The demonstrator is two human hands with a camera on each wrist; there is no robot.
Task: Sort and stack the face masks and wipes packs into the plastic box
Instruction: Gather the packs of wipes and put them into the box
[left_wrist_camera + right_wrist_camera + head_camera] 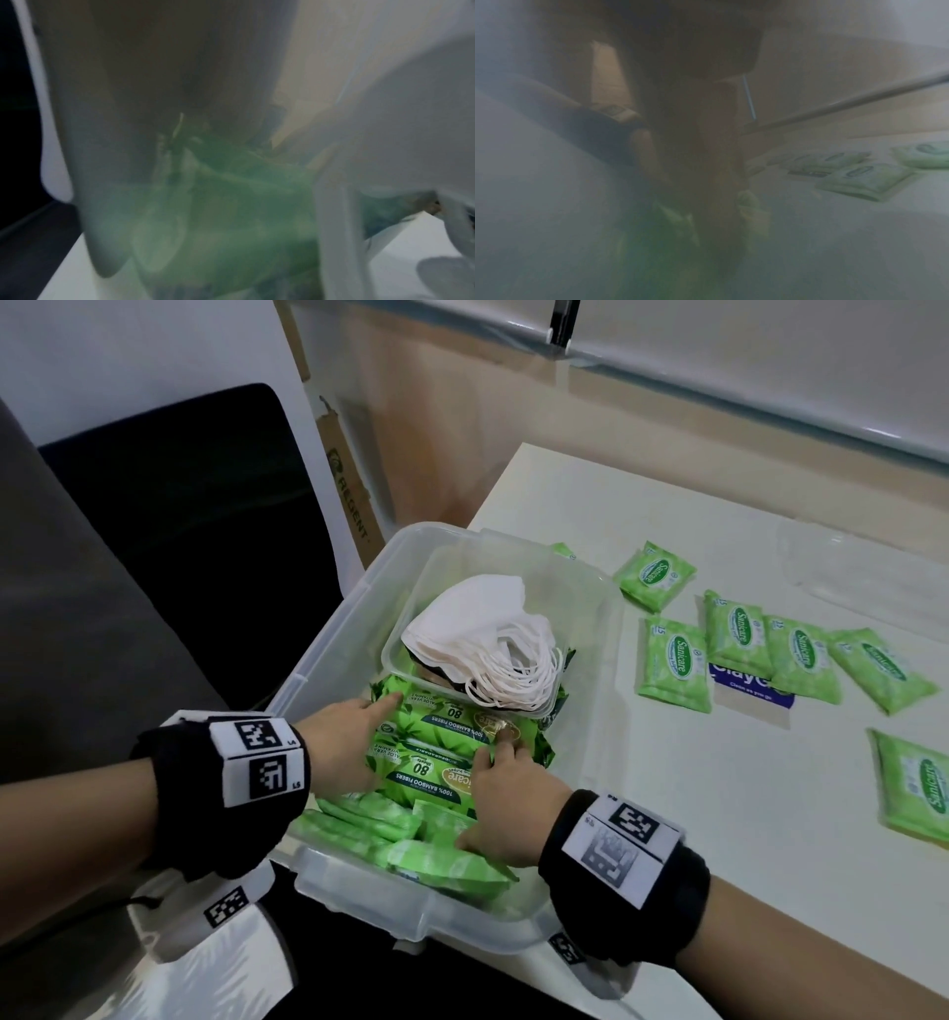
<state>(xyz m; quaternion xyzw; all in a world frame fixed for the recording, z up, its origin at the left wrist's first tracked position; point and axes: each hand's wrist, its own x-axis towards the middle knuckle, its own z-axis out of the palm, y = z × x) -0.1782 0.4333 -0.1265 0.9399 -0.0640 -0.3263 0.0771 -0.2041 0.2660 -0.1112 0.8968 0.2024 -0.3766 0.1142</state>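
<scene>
Green wipes packs already fill much of the clear box (359, 629) in the head view: two big packs (441, 747) lie in the middle, small ones at the near end, and masks (488, 634) sit in a tray on top. The left hand (344, 747) and right hand (508, 809) rest on the big packs, fingers fairly straight. Several small packs (672, 660) wait on the white table (667, 814), so I judge the job about half done; a dark chair and cardboard stand behind. Both wrist views are blurred, showing only green through plastic.
</scene>
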